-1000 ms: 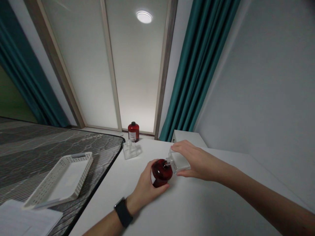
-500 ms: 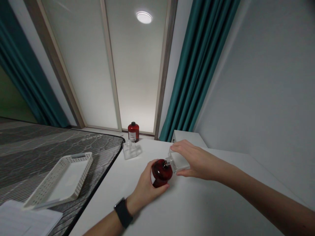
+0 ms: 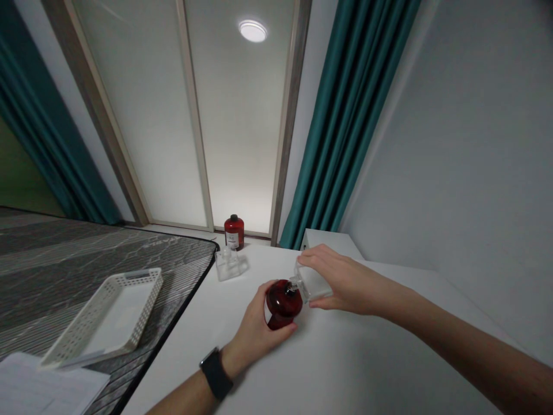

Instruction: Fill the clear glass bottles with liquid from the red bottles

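Red bottle (image 3: pixel 286 305) sits in my left grip (image 3: pixel 258 329), fingers wrapped round its side, above the white counter (image 3: pixel 389 357); my right grip (image 3: pixel 345 283) holds a clear bottle (image 3: pixel 316 282), tipped over, its neck at the red one's mouth. Two red ones in all, the other red bottle (image 3: pixel 234 233) upright and dark-capped at the far end; two clear ones, the second clear bottle (image 3: pixel 228 265) just in front of that; one white basket (image 3: pixel 147 311), one watch (image 3: pixel 216 374) on me. Against a second ago, my right grip has shifted barely leftward; my left stays put. My fingers hide most of the held red one's label; I cannot make out any flow; papers (image 3: pixel 49 383) and both my forearms run out of view.
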Demonstrator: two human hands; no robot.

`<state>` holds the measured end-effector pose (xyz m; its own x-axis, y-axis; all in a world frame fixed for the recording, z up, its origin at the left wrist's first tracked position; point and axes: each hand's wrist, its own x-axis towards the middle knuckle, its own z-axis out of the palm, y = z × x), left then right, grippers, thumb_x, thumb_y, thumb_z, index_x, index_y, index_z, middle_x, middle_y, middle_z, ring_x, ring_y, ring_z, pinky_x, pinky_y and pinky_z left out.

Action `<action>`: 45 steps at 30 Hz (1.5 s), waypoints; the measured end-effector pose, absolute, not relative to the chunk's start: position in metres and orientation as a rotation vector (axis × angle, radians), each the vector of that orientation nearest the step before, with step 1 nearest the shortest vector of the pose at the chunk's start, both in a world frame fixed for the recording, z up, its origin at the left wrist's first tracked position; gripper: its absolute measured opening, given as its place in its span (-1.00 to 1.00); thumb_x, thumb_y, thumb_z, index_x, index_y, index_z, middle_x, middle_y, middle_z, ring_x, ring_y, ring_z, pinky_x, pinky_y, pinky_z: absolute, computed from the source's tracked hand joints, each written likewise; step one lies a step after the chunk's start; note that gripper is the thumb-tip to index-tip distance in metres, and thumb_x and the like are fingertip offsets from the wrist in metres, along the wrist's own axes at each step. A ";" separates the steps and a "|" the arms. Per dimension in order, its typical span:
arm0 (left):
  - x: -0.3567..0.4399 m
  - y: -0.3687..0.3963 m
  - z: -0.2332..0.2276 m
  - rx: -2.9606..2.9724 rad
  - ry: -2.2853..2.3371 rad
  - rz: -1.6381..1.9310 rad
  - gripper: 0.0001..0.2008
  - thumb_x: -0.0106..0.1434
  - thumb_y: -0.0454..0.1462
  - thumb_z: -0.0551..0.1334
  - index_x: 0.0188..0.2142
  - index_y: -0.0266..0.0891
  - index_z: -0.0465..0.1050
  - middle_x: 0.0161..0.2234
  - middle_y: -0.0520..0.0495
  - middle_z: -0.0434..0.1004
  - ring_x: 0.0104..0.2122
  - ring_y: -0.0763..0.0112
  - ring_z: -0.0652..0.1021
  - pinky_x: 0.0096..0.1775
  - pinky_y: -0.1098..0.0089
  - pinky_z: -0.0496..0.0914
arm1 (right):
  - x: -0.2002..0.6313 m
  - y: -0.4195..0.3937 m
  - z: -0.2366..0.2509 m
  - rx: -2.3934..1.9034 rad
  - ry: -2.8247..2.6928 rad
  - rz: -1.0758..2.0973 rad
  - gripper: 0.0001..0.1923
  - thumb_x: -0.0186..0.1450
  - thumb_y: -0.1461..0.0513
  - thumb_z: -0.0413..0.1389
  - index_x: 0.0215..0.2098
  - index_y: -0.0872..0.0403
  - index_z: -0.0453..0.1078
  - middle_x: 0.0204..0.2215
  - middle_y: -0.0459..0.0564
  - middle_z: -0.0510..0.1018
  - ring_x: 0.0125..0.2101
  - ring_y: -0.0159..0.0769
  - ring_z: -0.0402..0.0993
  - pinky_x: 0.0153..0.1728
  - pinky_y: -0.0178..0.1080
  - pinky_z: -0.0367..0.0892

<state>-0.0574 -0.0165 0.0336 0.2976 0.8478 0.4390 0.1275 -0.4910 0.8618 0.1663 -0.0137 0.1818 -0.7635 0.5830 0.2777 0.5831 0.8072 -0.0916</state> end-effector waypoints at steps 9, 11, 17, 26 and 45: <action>-0.058 -0.017 0.033 1.828 0.863 1.243 -0.30 0.06 -0.26 0.42 0.16 -0.21 0.20 0.10 -0.22 0.43 0.09 0.01 0.48 0.15 0.03 0.33 | 0.166 -0.013 0.185 -0.897 -2.721 -0.008 -0.24 0.11 0.18 0.43 0.18 0.10 0.21 0.11 0.25 0.43 0.13 0.06 0.33 0.07 0.08 0.39; -0.057 -0.017 0.033 1.823 0.867 1.244 -0.30 0.05 -0.26 0.42 0.16 -0.22 0.20 0.09 -0.23 0.43 0.08 0.01 0.48 0.15 0.02 0.33 | 0.166 -0.013 0.186 -0.896 -2.721 -0.002 -0.25 0.13 0.18 0.42 0.19 0.09 0.21 0.11 0.23 0.43 0.13 0.05 0.33 0.06 0.08 0.39; -0.056 -0.017 0.033 1.824 0.857 1.260 -0.30 0.04 -0.28 0.42 0.15 -0.21 0.21 0.09 -0.21 0.44 0.07 0.02 0.49 0.14 0.03 0.34 | 0.166 -0.014 0.187 -0.891 -2.724 -0.008 -0.26 0.13 0.18 0.42 0.18 0.11 0.22 0.11 0.25 0.44 0.13 0.05 0.34 0.07 0.07 0.39; -0.057 -0.016 0.031 1.821 0.862 1.241 -0.29 0.05 -0.30 0.42 0.17 -0.19 0.19 0.10 -0.22 0.42 0.09 0.02 0.47 0.16 0.00 0.32 | 0.165 -0.012 0.187 -0.886 -2.704 -0.001 -0.25 0.12 0.18 0.43 0.20 0.07 0.26 0.10 0.21 0.46 0.13 0.04 0.35 0.07 0.07 0.39; -0.057 -0.016 0.033 1.824 0.857 1.228 -0.29 0.05 -0.25 0.41 0.16 -0.21 0.18 0.10 -0.26 0.42 0.10 -0.02 0.47 0.16 -0.05 0.31 | 0.163 -0.013 0.194 -0.903 -2.750 0.002 -0.21 0.09 0.21 0.45 0.21 0.07 0.24 0.14 0.21 0.45 0.17 0.03 0.33 0.12 0.07 0.36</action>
